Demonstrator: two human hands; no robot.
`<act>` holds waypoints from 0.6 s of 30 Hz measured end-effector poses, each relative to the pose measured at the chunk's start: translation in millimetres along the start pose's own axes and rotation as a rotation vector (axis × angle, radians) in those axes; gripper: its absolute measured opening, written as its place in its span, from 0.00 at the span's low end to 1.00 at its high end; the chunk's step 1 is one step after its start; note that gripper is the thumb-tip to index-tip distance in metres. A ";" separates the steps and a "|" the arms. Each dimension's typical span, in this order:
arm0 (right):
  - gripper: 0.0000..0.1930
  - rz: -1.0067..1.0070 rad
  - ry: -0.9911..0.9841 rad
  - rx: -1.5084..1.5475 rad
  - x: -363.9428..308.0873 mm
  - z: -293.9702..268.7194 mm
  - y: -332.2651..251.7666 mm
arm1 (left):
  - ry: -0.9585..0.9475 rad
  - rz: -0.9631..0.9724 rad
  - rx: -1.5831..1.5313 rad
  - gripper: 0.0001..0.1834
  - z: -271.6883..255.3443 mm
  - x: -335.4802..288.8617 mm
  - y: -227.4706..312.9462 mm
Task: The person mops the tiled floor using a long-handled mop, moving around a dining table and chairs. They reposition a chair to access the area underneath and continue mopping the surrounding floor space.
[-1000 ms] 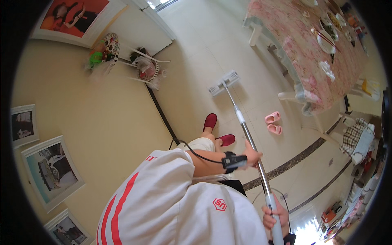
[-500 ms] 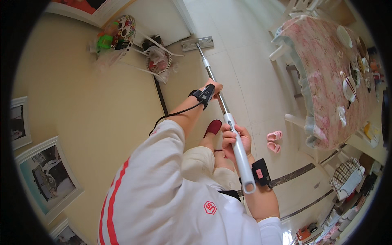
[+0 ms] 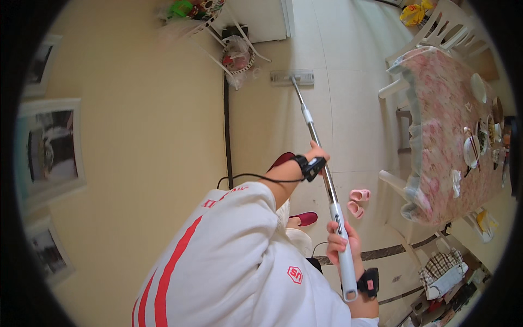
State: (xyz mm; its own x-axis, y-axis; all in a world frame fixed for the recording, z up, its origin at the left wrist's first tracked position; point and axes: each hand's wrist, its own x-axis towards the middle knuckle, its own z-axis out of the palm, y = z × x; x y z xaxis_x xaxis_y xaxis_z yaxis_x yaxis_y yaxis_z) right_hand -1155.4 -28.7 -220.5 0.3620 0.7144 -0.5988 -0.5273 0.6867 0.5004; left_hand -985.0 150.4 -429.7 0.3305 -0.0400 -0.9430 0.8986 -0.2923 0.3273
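Note:
A flat mop with a grey rectangular head (image 3: 292,78) lies on the tiled floor, and its long silver and white pole (image 3: 343,248) slants back toward my body. My left hand (image 3: 318,152) wraps round the metal part of the pole, partway down. Lower, my right hand (image 3: 343,240) is closed round the white handle near its end. Both wrists carry black strapped devices, and a cable runs from the left one. The mop head rests flat, a short way from the wire rack.
A white rack (image 3: 238,57) with plastic bags stands by the wall at the far left. On the right is a table (image 3: 436,125) with a pink floral cloth and dishes, beside white chairs (image 3: 449,24). Pink clogs (image 3: 357,203) lie on the floor. Framed pictures (image 3: 52,150) hang at left.
The mop head has come nearer, away from the door, and both hands have moved back toward me with the pole. Both hands keep their grip. My view has shifted, and both red shoes now show.

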 end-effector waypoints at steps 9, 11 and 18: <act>0.27 -0.012 0.347 -0.384 -252.9 -140.1 39.8 | -0.114 -0.080 -0.028 0.43 212.9 -164.6 -196.1; 0.31 -0.004 0.389 -0.362 -276.5 -157.5 42.5 | -0.267 -0.225 -0.109 0.53 238.6 -179.1 -215.5; 0.39 0.069 0.372 -0.896 -258.5 -122.8 35.2 | -0.053 -0.096 -0.485 0.21 216.9 -195.9 -205.8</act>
State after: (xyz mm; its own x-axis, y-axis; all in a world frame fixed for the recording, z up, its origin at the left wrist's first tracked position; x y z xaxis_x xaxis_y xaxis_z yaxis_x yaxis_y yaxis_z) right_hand -1361.9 -205.7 -124.8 0.1231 0.5554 -0.8224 -0.9837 0.1775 -0.0273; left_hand -1297.3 11.2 -325.5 0.2362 -0.0868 -0.9678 0.9592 0.1803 0.2179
